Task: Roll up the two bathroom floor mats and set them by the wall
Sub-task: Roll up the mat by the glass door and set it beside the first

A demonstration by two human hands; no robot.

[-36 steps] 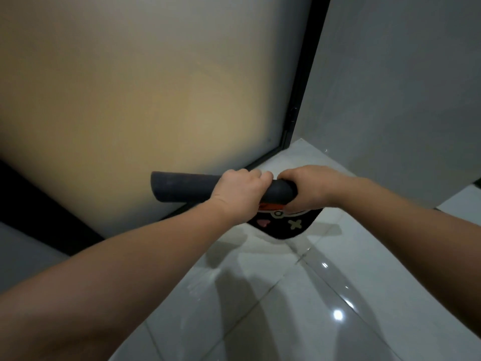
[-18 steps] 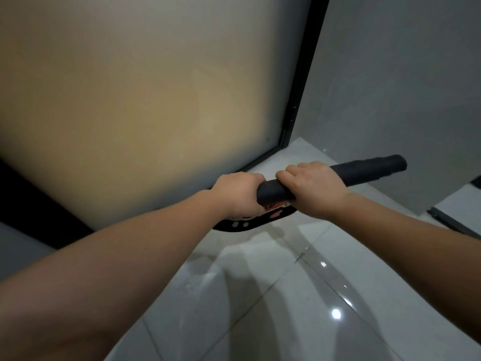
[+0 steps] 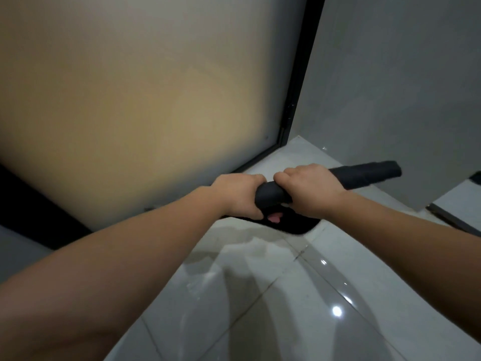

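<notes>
A dark grey rolled mat (image 3: 364, 174) is held above the floor, its long end pointing right toward the grey wall. My left hand (image 3: 238, 195) grips the roll's near end and my right hand (image 3: 309, 190) grips it just to the right, the two hands close together. Under the hands a second mat (image 3: 294, 222), black with a pink mark, lies flat on the white tiles by the glass door; most of it is hidden by my hands.
A frosted glass door (image 3: 145, 105) with a black frame (image 3: 299, 79) fills the left and centre. A grey wall (image 3: 400, 82) stands to the right, meeting the door at a corner. Glossy white floor tiles (image 3: 273, 308) spread toward me.
The roll swung from sticking out to the left to pointing right toward the wall. My hands have shifted along it and dropped slightly toward the flat mat.
</notes>
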